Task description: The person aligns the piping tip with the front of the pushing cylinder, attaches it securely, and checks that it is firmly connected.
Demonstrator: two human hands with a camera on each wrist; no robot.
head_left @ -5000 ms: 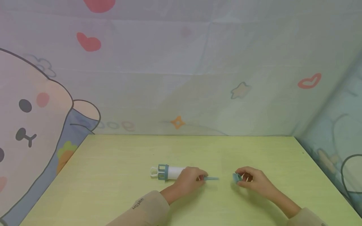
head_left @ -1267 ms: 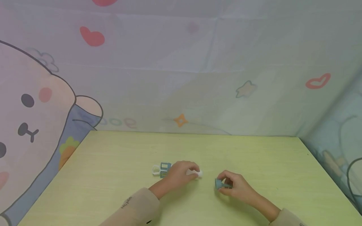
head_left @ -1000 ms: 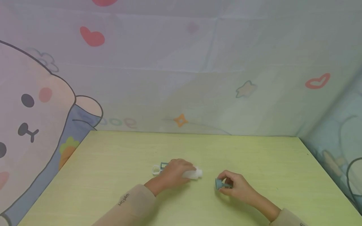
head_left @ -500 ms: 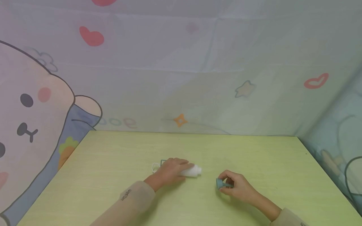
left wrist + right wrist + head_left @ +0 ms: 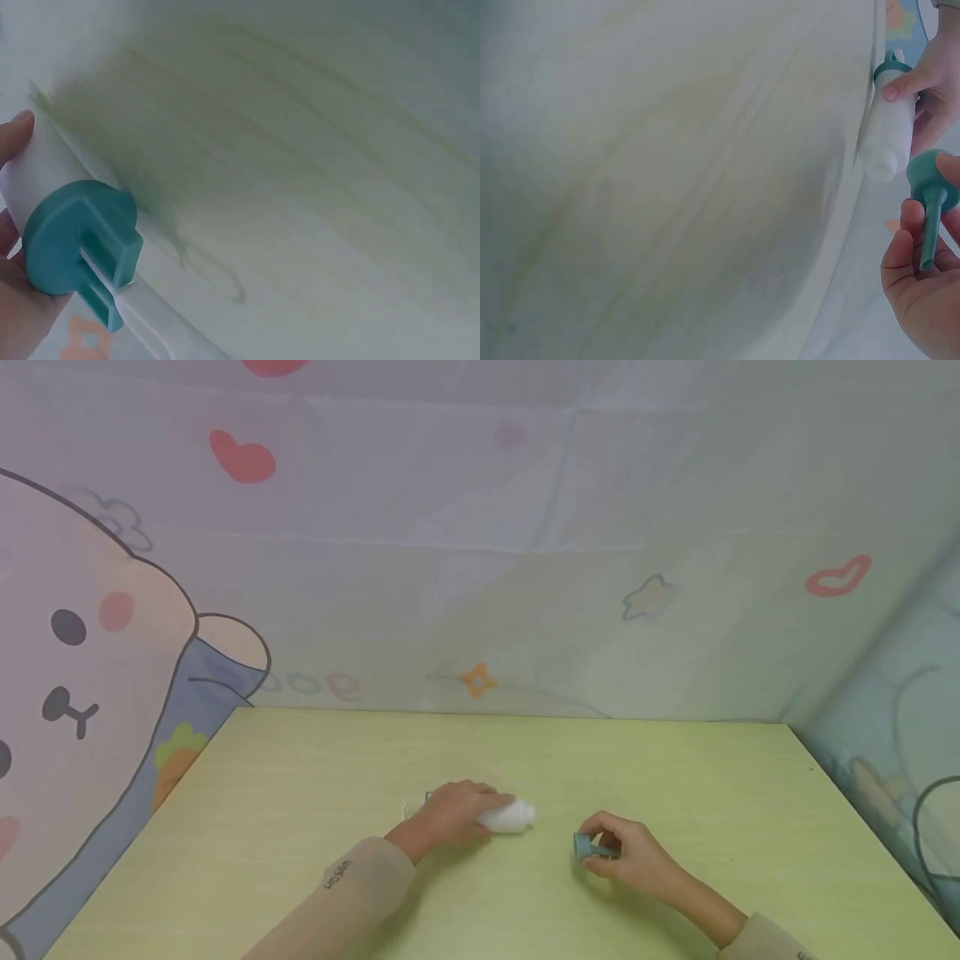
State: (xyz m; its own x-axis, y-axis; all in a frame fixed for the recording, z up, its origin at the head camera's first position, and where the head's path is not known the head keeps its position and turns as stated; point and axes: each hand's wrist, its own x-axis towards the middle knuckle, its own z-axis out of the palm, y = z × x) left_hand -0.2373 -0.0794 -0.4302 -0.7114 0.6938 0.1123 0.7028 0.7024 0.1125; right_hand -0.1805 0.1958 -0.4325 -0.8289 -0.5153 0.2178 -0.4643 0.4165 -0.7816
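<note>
Beige left sleeve (image 5: 375, 881) lettering (image 5: 337, 875) blurs beyond my reading on the head feed, where the left hand (image 5: 453, 810), wrapped round the white bottle (image 5: 505, 817) over the surface (image 5: 637, 768), mostly hides its teal collar (image 5: 56, 229) while the right hand (image 5: 633, 853) pinches a teal nozzle (image 5: 582, 847) apart from the bottle.

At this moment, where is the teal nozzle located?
In the head view, the teal nozzle is pinched in the right hand, to the right of the white bottle and apart from it.
</note>
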